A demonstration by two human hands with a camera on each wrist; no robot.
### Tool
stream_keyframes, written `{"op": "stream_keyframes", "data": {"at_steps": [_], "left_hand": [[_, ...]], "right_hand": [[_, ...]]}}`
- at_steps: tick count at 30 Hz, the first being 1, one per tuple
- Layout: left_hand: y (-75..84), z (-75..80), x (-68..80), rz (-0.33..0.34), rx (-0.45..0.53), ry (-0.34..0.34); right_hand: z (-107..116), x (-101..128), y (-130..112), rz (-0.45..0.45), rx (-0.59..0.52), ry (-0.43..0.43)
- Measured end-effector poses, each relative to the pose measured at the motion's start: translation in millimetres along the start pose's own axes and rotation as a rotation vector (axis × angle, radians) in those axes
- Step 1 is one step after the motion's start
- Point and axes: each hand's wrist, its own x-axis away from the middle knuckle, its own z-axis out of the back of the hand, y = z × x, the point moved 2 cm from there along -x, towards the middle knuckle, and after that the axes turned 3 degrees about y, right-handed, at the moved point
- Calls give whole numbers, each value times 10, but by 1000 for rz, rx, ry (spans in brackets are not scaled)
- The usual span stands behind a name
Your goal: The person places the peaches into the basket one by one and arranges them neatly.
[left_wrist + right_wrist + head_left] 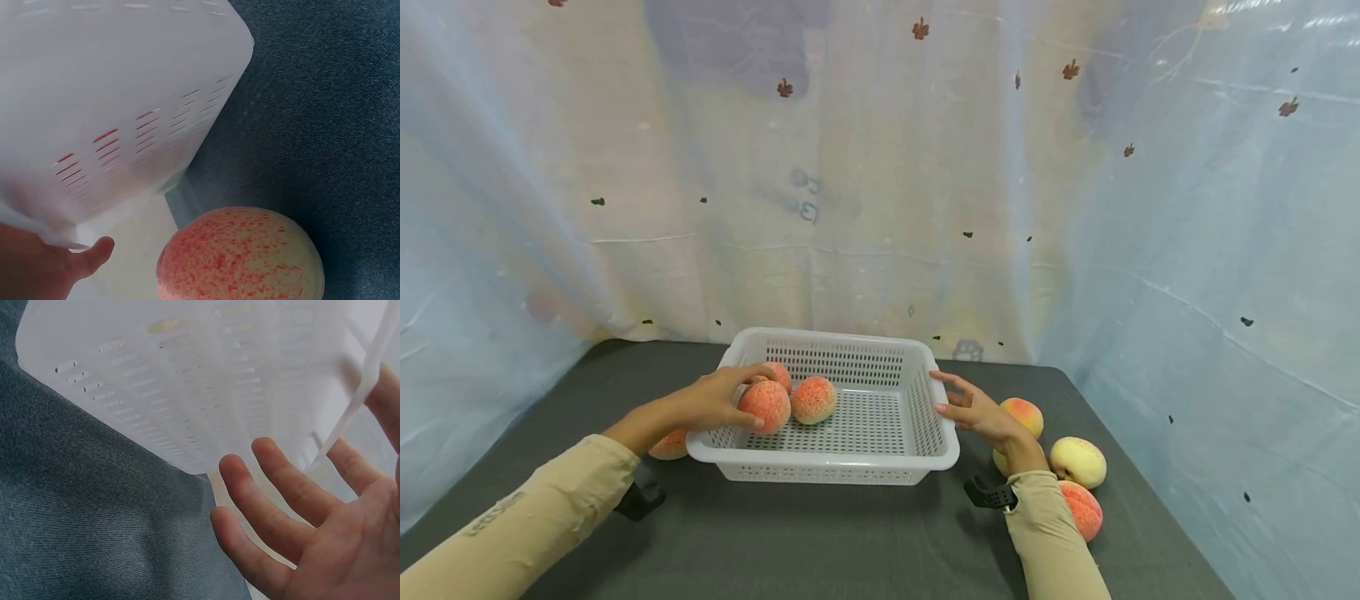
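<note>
**Peach gripped over the basket's left end; right hand spread at the right rim**

A white perforated plastic basket (pixel 880 454) is seen standing on a dark grey cloth-covered table (pixel 820 542), its long axis running left to right across the head view. The left hand (pixel 718 398) is reached over the basket's left rim, and a red-speckled peach (pixel 765 406) is gripped in its curled fingers and thumb, just inside the left end. Whether this peach is resting on the basket floor or is held slightly above it cannot be told. Two more peaches are found in the same end: one (pixel 813 399) just beside the gripped fruit on its right, another (pixel 778 374) partly hidden behind the hand.

The right hand (pixel 973 410) is held with its fingers straight and spread, nothing being clasped; its fingertips are at the basket's right rim, though true contact cannot be confirmed. In the right wrist view the fingers (pixel 262 506) are shown apart, close beside the slotted wall.

Outside the basket, one peach (pixel 240 256) lies on the table just beside the left wall, under the left forearm. Three further peaches lie to the right, near the right forearm: an orange-yellow one (pixel 1022 414), a pale yellow one (pixel 1077 462) and a red one (pixel 1084 510). These are nearer to the right hand than to the left.

A pale, leaf-printed sheet (pixel 880 167) is hung behind the table.
</note>
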Motion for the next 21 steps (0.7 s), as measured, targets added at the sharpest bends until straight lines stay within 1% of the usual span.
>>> {"op": "stream_keyframes", "data": {"at_steps": [2,4,9,11,15,21], "left_hand": [[-5,-14,1,11,-25,4],[-11,-24,4,20,-71,16],[-41,-62,12,72,-171,47],[-54,-78,10,88,-186,52],[-40,-92,11,80,-219,55],[-9,-109,19,96,-258,48]], "right_hand": [[0,-3,6,0,-3,0],[3,-8,13,0,-6,1],[11,-16,21,-1,-6,-1],[10,-17,20,-1,-5,-2],[9,-16,15,-2,-5,-2],[10,-10,15,0,0,-5]]}}
